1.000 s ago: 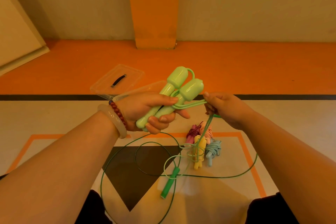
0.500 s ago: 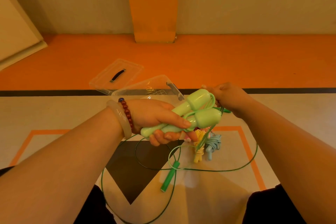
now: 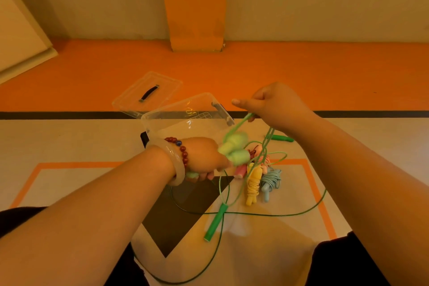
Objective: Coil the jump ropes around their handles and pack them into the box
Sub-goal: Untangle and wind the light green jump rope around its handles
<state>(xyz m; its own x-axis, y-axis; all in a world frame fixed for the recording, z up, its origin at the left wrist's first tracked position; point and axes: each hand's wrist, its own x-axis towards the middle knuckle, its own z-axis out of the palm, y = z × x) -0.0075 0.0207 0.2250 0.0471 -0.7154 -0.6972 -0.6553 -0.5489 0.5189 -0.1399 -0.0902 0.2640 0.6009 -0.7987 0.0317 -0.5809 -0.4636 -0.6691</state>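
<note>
My left hand (image 3: 205,158) grips the two pale green handles (image 3: 233,150) of a jump rope, held side by side and blurred by motion. My right hand (image 3: 275,105) is raised up and to the right, pinching the pale green rope (image 3: 236,126) that runs taut down to the handles. The clear plastic box (image 3: 185,121) stands open just behind my left hand. On the floor lie coiled ropes: yellow (image 3: 253,186), blue (image 3: 270,181) and pink (image 3: 240,170).
A dark green rope (image 3: 255,213) sprawls loose over the floor, one handle (image 3: 214,222) in front of me, the other (image 3: 282,138) under my right forearm. The clear lid (image 3: 148,93) with a black grip lies behind the box. An orange pillar (image 3: 195,4) stands at the wall.
My left hand dropped lower and turned the handles down. My right hand rose up and away, pulling the pale green rope taut. The view tilted and the box came fully into sight.
</note>
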